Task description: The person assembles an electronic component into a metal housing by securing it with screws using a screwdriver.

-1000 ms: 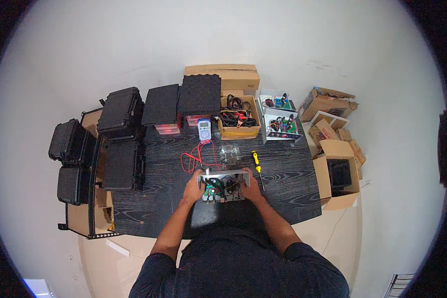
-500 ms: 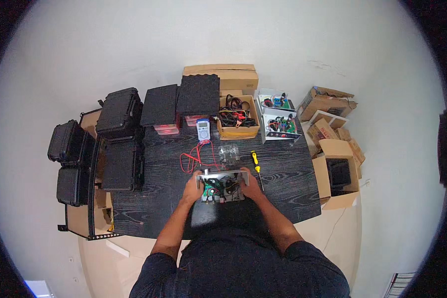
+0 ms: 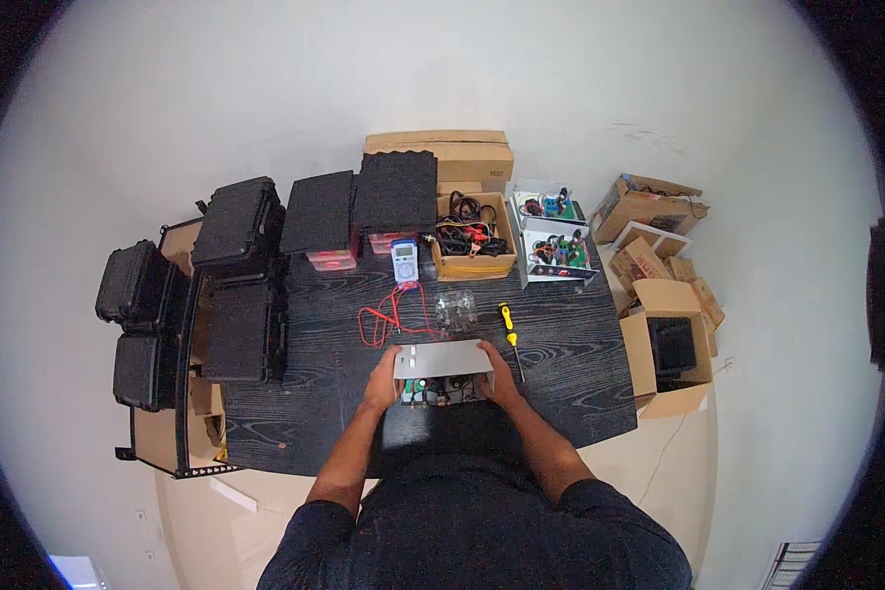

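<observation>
Black cases (image 3: 236, 231) stand left; a cable-filled carton (image 3: 477, 266) sits far on the bench (image 3: 315, 393); an open carton (image 3: 640, 346) stands right.

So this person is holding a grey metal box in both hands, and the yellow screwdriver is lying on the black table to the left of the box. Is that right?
Not quite: the head view shows the yellow screwdriver to the right of the grey metal box. It does lie on the black table, and both hands hold the box.
</observation>
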`<action>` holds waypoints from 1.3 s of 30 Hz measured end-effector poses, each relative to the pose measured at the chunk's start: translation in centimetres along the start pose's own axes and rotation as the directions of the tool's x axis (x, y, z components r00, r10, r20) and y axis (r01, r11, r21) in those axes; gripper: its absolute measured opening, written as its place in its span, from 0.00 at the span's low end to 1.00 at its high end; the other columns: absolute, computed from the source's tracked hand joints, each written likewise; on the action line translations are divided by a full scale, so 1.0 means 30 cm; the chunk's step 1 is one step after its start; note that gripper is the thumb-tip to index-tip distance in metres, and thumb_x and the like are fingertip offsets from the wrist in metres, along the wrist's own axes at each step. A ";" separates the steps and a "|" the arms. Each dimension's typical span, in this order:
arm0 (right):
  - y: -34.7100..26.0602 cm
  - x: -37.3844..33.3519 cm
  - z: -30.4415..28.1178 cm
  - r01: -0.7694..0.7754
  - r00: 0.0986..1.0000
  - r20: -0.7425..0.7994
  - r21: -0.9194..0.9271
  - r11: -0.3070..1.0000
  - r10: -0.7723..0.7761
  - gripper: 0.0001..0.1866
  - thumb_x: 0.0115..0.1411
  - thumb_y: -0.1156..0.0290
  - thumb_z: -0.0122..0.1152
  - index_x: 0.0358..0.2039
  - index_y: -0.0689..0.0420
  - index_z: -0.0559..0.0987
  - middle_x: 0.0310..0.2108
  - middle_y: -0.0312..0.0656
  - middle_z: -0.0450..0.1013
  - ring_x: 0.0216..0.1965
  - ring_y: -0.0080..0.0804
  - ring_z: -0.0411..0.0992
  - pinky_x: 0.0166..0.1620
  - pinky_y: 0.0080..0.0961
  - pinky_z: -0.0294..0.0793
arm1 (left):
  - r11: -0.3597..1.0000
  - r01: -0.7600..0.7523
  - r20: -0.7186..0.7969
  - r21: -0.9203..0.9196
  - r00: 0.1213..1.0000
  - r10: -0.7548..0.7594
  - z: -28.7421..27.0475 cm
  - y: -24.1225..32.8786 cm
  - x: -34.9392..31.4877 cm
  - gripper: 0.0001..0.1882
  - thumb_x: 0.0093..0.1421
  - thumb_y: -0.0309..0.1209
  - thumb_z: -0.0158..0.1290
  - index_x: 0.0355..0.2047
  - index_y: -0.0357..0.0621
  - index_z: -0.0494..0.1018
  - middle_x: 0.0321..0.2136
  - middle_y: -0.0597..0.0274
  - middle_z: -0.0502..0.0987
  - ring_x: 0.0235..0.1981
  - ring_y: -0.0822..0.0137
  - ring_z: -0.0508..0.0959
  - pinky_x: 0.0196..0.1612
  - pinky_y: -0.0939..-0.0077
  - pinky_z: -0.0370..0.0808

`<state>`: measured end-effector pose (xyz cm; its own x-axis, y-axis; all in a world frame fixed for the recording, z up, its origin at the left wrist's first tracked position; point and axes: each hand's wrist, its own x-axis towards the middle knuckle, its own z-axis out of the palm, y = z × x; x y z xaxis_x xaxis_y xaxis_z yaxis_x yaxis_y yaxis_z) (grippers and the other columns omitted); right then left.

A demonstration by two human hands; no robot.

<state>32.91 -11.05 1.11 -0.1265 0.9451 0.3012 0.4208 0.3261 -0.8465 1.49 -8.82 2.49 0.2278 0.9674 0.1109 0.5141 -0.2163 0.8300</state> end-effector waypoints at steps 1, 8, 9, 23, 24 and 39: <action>-0.001 -0.003 0.008 0.045 0.999 -0.012 0.004 0.999 -0.044 0.36 0.55 0.83 0.56 0.66 0.55 0.64 0.55 0.56 0.72 0.60 0.53 0.72 0.61 0.36 0.70 | 1.000 0.002 -0.003 0.001 1.000 -0.002 0.003 -0.018 -0.011 0.32 0.57 0.19 0.55 0.63 0.47 0.62 0.52 0.37 0.76 0.54 0.34 0.77 0.55 0.49 0.75; 0.005 -0.021 0.029 -0.165 0.986 0.067 0.255 0.953 0.153 0.37 0.56 0.80 0.58 0.68 0.54 0.63 0.57 0.55 0.72 0.61 0.51 0.72 0.61 0.38 0.71 | 0.996 0.092 0.031 0.010 0.995 -0.092 0.039 -0.105 -0.032 0.40 0.52 0.18 0.59 0.66 0.48 0.60 0.67 0.39 0.65 0.64 0.37 0.71 0.65 0.55 0.71; 0.022 -0.029 0.035 -0.191 0.981 0.076 0.173 0.966 0.180 0.38 0.55 0.80 0.59 0.68 0.54 0.63 0.56 0.54 0.72 0.60 0.51 0.73 0.61 0.38 0.71 | 0.998 0.066 0.022 0.017 0.998 -0.067 0.043 -0.109 -0.033 0.41 0.52 0.17 0.59 0.66 0.48 0.60 0.69 0.41 0.63 0.66 0.38 0.69 0.67 0.56 0.70; 0.115 -0.046 0.075 -0.371 0.926 0.067 0.344 0.863 0.372 0.35 0.58 0.74 0.66 0.66 0.55 0.66 0.59 0.54 0.72 0.61 0.53 0.72 0.63 0.38 0.71 | 0.941 0.296 0.009 -0.163 0.954 -0.298 0.100 -0.151 -0.020 0.25 0.69 0.24 0.46 0.67 0.48 0.63 0.71 0.46 0.63 0.70 0.49 0.67 0.71 0.62 0.65; 0.147 -0.063 0.066 -0.242 0.970 0.006 0.100 0.965 0.242 0.34 0.59 0.75 0.65 0.66 0.55 0.66 0.60 0.54 0.71 0.62 0.53 0.71 0.64 0.38 0.70 | 0.924 0.337 0.047 -0.183 0.941 -0.334 0.105 -0.148 -0.010 0.24 0.71 0.26 0.43 0.67 0.49 0.64 0.71 0.46 0.64 0.69 0.50 0.67 0.71 0.63 0.65; 0.167 -0.017 0.045 0.148 0.987 0.073 -0.093 0.985 -0.142 0.31 0.64 0.73 0.61 0.67 0.55 0.63 0.71 0.62 0.57 0.65 0.62 0.64 0.68 0.46 0.62 | 0.919 0.390 0.132 -0.059 0.916 -0.380 0.054 -0.115 -0.031 0.31 0.70 0.30 0.48 0.72 0.52 0.56 0.71 0.46 0.63 0.68 0.45 0.69 0.71 0.59 0.64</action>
<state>33.86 -9.85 -3.88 -0.2498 0.8883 0.3854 0.4788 0.4593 -0.7482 0.85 -9.18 -1.37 0.1227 0.9504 -0.2857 0.5122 0.1859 0.8385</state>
